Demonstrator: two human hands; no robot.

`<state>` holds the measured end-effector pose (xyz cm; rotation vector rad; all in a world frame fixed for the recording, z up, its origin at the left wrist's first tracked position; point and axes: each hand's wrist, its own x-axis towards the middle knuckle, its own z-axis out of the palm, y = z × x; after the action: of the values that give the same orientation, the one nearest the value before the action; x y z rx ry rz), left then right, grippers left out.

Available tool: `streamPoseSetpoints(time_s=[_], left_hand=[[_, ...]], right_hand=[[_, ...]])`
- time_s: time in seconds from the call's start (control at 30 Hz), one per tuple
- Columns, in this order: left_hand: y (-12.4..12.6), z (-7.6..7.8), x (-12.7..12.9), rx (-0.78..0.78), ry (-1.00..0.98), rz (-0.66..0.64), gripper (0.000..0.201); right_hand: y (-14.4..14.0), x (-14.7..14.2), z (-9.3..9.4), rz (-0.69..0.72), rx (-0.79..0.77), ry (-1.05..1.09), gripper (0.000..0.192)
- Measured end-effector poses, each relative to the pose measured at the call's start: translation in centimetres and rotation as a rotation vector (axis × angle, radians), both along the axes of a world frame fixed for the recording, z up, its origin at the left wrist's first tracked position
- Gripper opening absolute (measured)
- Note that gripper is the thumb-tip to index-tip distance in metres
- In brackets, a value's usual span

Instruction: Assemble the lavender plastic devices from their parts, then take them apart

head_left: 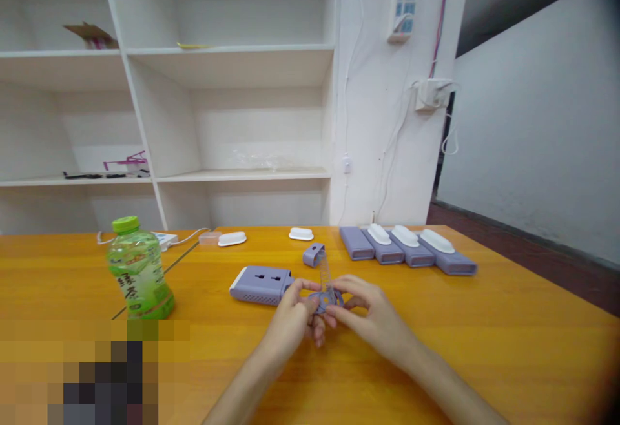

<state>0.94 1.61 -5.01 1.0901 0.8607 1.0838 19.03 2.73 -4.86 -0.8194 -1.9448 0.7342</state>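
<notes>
At counter centre, left hand (295, 312) and right hand (368, 309) both grip a small purple part (328, 298), detail unclear; green bottle (138, 270) at 9 o'clock, liquid inside.

We see a bench (484, 341) of smooth orange wood-look laminate with a soft sheen. The lilac part (327, 298) in our hands (339, 315) looks like matt plastic, as do the lilac casing (260, 285) and the four casings (407, 252) behind, with glossier white plastic caps (231, 239). The bottle (139, 270) is clear, shiny green plastic. The shelves (232, 57) are matt white board.
</notes>
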Motion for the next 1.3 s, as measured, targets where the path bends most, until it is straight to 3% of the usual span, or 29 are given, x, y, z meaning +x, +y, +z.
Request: streamPoseSetpoints(time_s=[0.13, 0.37, 0.67, 1.0, 1.2, 1.3], left_hand=[[-0.1, -0.3, 0.1, -0.087, -0.004, 0.016, 0.047], [0.1, -1.6, 0.6, -0.142, 0.045, 0.050, 0.046], [0.5, -2.1, 0.9, -0.126, 0.084, 0.056, 0.047], [1.0, -2.4, 0.7, -0.117, 0.040, 0.079, 0.050], [1.1, -2.5, 1.0, -0.147, 0.119, 0.094, 0.049], [0.2, -1.9, 1.1, -0.014, 0.259, 0.177, 0.042]], right_hand=[[0.2, 0.1, -0.4, 0.024, -0.072, 0.010, 0.024], [-0.3, 0.2, 0.9, 0.139, -0.124, -0.114, 0.016], [-0.7, 0.2, 1.1, 0.062, -0.026, -0.215, 0.014], [-0.7, 0.2, 1.0, 0.019, -0.006, -0.211, 0.008], [-0.8, -0.1, 0.9, -0.013, 0.007, -0.256, 0.006], [-0.7, 0.2, 0.8, -0.055, 0.015, -0.274, 0.005]])
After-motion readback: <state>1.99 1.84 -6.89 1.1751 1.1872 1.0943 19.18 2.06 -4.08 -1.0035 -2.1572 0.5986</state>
